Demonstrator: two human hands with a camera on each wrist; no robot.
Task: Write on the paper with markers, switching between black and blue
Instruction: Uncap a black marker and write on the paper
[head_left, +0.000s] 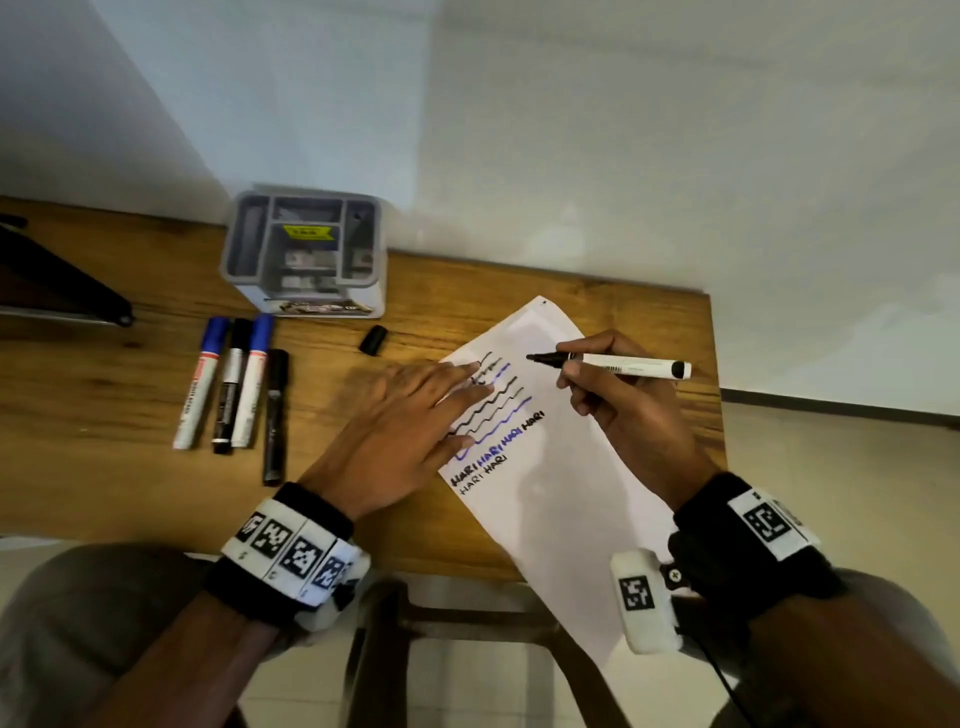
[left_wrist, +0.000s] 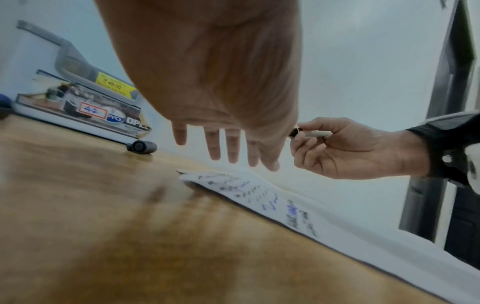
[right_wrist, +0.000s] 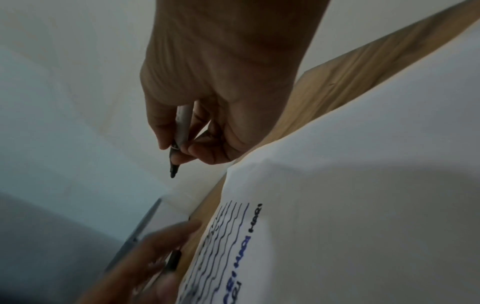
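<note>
Bare table (head_left: 130, 395) lies left of four markers (head_left: 234, 384); organizer (head_left: 304, 249) blocks behind.

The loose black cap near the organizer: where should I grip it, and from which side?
Pinch the black cap across its round barrel from above with thumb and forefinger. It lies on its side on the table, apart from the paper and the markers. The left hand, open and nearer, seems the likelier choice; the right hand holds the black marker.
</note>
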